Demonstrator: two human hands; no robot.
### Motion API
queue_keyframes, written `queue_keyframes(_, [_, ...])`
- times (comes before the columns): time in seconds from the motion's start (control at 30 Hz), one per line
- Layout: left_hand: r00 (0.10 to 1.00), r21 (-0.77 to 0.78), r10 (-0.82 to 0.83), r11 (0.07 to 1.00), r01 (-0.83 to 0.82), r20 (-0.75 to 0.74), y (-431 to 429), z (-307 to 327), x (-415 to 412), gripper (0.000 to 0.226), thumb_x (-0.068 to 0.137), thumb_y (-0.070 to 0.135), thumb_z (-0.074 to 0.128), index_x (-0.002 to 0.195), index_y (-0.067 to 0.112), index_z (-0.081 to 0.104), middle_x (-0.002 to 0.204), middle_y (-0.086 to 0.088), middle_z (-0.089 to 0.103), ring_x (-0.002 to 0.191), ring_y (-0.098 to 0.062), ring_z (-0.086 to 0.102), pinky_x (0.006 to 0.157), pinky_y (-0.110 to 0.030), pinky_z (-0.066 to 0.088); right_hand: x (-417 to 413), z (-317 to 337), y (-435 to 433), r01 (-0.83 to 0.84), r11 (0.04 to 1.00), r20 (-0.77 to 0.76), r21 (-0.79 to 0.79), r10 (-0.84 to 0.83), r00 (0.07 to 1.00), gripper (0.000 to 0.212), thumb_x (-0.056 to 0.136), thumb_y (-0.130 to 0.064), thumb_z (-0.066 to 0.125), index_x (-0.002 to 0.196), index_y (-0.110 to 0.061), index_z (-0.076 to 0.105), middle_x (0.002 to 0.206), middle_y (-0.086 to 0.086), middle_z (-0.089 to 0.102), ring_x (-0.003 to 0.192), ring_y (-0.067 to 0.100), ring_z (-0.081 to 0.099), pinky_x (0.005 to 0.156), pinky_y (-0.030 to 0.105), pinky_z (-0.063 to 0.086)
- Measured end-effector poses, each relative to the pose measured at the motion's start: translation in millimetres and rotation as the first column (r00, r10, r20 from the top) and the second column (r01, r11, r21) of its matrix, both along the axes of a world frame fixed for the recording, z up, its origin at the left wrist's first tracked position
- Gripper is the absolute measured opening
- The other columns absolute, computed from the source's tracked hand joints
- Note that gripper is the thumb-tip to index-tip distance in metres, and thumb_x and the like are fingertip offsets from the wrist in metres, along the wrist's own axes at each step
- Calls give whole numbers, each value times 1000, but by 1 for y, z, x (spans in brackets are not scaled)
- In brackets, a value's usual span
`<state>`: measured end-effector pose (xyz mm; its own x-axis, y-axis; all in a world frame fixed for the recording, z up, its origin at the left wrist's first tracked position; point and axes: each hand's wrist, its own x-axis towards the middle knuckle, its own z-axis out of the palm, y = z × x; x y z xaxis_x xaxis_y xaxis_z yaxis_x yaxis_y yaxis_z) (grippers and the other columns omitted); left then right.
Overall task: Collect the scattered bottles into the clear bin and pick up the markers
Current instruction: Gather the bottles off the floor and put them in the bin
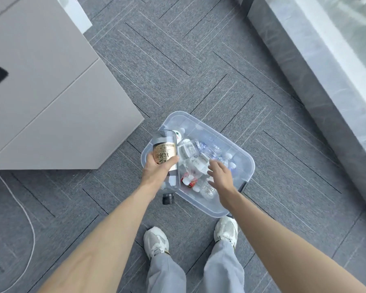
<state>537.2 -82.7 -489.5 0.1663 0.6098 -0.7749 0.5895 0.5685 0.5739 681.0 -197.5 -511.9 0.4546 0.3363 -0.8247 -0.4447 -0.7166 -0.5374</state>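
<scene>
Left hand [156, 168] grips smooth cylindrical soda bottle [165, 154] w/ gold label.

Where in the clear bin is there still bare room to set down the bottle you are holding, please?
The far corner of the clear bin looks bare, as does the strip along its right wall. The middle and near-left are crowded with bottles. The left hand holds the soda bottle; the right hand hovers open.

Bright, even daylight with soft shadows, glare along the pale ledge [334, 60], and wide-angle bending with blur at edges
</scene>
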Motion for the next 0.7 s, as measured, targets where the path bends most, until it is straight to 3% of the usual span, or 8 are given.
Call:
queue_keyframes(0.2, [999,-99,-12,995,15,31,-15,32,16,75,80,54,68,138,22,34,116,0,51,104,-19,48,88,-35,34,7,35,-17,75,995,-56,58,-72,996,50,103,-44,43,141,-12,48,137,6,55,120,21,55,106,44,45])
queue_keyframes(0.3, [990,-186,-48,980,73,133,-32,45,36,73,85,58,58,142,23,30,111,5,54,98,-14,53,95,-34,30,11,48,-17,-20,994,-73,110,28,997,52,104,-49,36,143,-16,46,139,8,55,121,22,55,102,42,46])
queue_keyframes(0.37, [960,-251,-103,953,171,262,-45,52,51,76,82,73,46,142,28,36,123,3,61,106,-19,61,106,-42,36,11,58,-12,-128,976,-119,174,150,982,53,103,-55,30,131,-19,57,125,10,64,109,22,63,93,40,51])
queue_keyframes(0.43, [932,-291,-123,929,229,341,-53,56,59,74,85,77,28,142,32,41,130,-1,62,119,-21,59,108,-51,39,15,63,-8,-110,972,-155,209,144,977,59,98,-63,35,118,-16,64,106,12,73,94,26,70,86,43,57])
queue_keyframes(0.53, [928,-274,-175,923,271,328,-51,57,57,69,90,74,12,147,42,34,150,2,43,137,-15,37,117,-56,18,24,69,-10,-67,968,-127,242,100,987,52,91,-57,57,118,-13,62,99,11,75,81,22,73,67,34,59])
queue_keyframes(0.6, [918,-258,-259,904,340,300,-48,57,54,71,89,75,7,150,43,23,160,4,25,138,-8,27,118,-57,6,26,71,-12,-93,967,-95,239,119,988,46,89,-50,65,116,-13,60,97,10,73,75,16,72,62,29,58])
queue_keyframes(0.7, [932,-234,-268,917,324,243,-41,64,51,68,96,63,4,153,32,23,161,6,18,146,-16,19,118,-52,6,28,67,-17,-59,978,-56,198,71,996,44,88,-47,68,116,-15,59,95,7,71,68,11,70,57,24,56])
